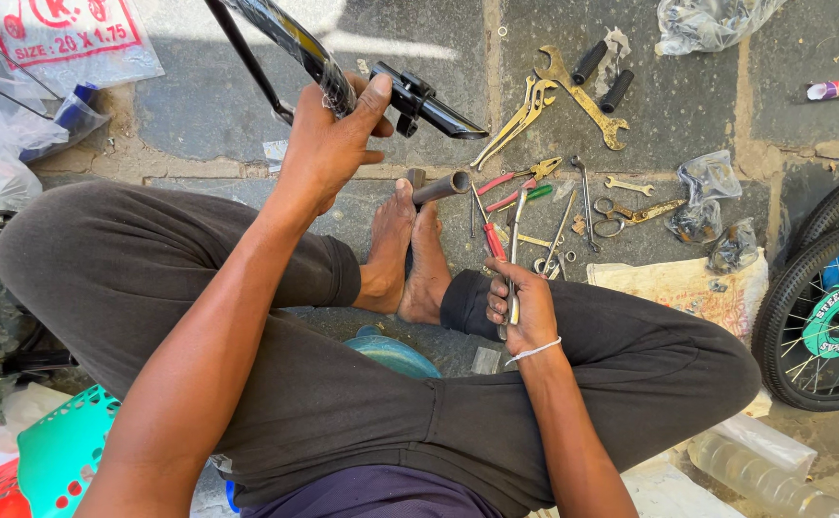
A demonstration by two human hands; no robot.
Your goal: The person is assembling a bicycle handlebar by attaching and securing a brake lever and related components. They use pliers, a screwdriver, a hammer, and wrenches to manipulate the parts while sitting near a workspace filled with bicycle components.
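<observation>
Your right hand (pixel 525 307) low over right knee, fingers clamped on wrench (pixel 512 269), shaft pointing up-frame. Your left hand (pixel 328 144) up-left, closed round black frame (pixel 419 96). Frame axis slants down-right, well apart from wrench.

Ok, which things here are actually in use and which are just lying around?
In use: left hand grips the black bicycle frame part; right hand holds a metal tool.

Lying about: brass spanners, scissors, bicycle wheels, plastic bags.
</observation>
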